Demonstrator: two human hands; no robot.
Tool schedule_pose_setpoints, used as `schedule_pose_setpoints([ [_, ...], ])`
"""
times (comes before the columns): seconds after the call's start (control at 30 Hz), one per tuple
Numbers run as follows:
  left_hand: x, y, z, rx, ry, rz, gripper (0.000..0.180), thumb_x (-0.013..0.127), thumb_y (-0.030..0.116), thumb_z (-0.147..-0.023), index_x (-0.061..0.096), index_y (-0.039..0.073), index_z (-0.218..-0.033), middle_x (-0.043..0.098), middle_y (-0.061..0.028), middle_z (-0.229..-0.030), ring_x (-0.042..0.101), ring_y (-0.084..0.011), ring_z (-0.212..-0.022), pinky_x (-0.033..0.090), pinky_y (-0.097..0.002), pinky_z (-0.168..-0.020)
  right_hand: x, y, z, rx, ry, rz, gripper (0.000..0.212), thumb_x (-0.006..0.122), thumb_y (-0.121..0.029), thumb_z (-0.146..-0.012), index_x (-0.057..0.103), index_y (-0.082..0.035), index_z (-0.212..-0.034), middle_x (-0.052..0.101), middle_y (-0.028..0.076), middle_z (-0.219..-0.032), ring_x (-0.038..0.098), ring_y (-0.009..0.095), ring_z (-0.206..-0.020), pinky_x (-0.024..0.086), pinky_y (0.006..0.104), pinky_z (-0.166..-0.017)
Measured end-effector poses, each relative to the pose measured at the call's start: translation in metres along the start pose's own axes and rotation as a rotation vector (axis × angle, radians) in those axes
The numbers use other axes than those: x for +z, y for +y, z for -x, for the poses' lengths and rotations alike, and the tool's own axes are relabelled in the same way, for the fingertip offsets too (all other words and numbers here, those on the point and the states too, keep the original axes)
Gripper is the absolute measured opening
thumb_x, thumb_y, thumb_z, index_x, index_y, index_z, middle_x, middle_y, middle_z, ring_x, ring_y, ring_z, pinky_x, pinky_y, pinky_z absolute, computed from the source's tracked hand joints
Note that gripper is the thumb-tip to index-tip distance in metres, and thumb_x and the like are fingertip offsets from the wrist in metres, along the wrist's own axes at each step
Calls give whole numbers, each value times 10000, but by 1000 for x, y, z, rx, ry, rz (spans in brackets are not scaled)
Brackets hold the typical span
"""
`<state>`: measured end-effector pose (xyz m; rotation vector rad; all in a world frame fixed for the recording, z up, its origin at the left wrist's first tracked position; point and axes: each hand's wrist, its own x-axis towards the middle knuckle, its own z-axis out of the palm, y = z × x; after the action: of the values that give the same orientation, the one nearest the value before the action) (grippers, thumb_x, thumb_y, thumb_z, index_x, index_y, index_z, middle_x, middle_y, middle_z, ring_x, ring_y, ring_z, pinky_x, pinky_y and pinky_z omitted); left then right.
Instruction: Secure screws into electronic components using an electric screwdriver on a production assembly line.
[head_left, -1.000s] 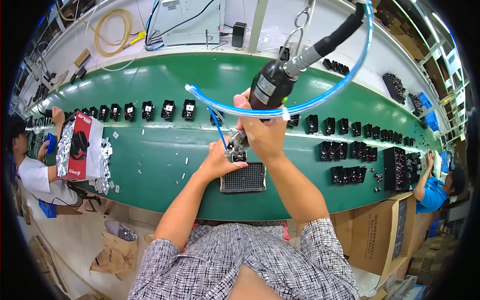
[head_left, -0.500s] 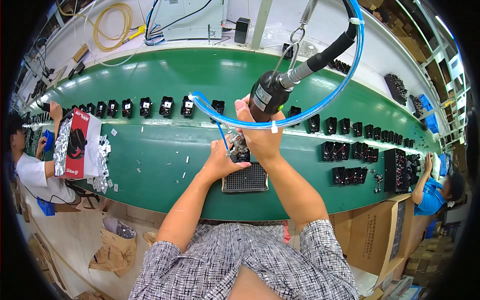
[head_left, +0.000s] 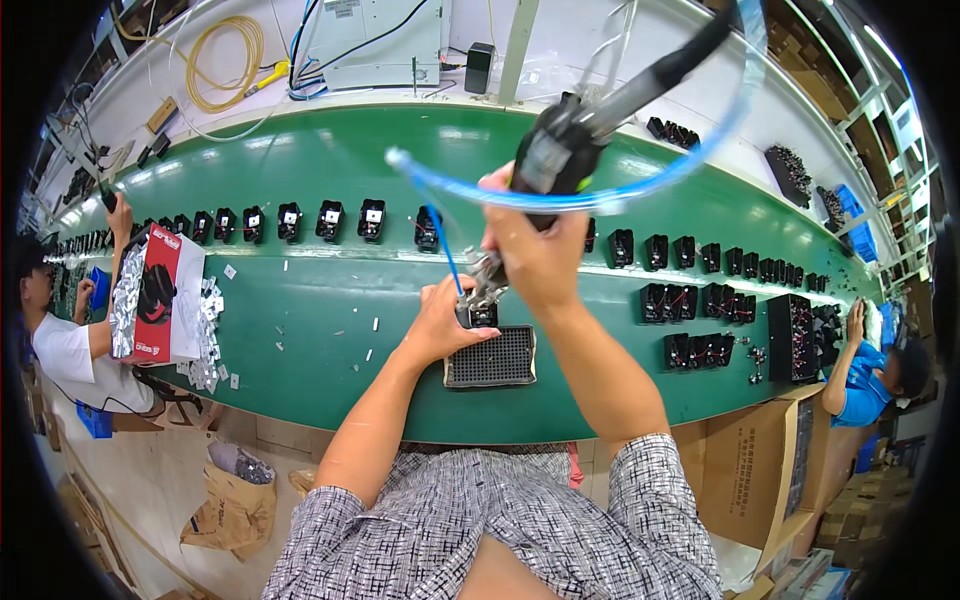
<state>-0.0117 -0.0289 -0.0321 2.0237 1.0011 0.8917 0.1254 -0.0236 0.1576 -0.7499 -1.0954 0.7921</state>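
Observation:
My right hand (head_left: 541, 258) is wrapped round a black power screwdriver (head_left: 550, 165), which is tilted, its top leaning to the right. Its metal nose (head_left: 487, 272) points down at a small open black housing (head_left: 484, 316); whether the tip touches anything inside is hidden. My left hand (head_left: 434, 325) grips that housing from the left side, thumb along its near edge. Right below sits a dark gridded block (head_left: 490, 360) with a pale rim. A blue air hose (head_left: 640, 200) loops from the tool, blurred by motion.
Black housings (head_left: 371, 218) stand in a row across the green bench (head_left: 330, 380), with clusters (head_left: 668, 302) at right. A red-and-white carton (head_left: 178, 290) and loose metal plates (head_left: 212, 340) lie left. Co-workers sit at both ends. An open cardboard box (head_left: 740, 480) stands below right.
My right hand has shifted slightly right, and the screwdriver leans over more, with its hose swinging. My left hand stays at the housing. The left co-worker's raised hand has moved a little.

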Motion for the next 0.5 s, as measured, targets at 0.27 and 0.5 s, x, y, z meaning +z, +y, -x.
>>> schedule_pose_setpoints([
  [0.27, -7, 10, 0, 16, -8, -8, 755, 967, 284, -618, 554, 125, -1230, 620, -32, -1164, 606, -241, -1069, 328, -394, -1030, -4, -21, 7, 62, -14, 52, 83, 716, -59, -936, 651, -11, -956, 626, 27, -714, 551, 97, -519, 467, 226, -503],
  [0.5, -2, 1, -1, 61, -18, 0, 760, 967, 288, -623, 542, 133, -1234, 617, -31, -1172, 608, -245, -1067, 330, -403, -1028, -16, 5, 22, 102, 2, 87, 86, 718, -65, -937, 647, -20, -921, 620, 27, -695, 558, 96, -525, 462, 231, -505],
])
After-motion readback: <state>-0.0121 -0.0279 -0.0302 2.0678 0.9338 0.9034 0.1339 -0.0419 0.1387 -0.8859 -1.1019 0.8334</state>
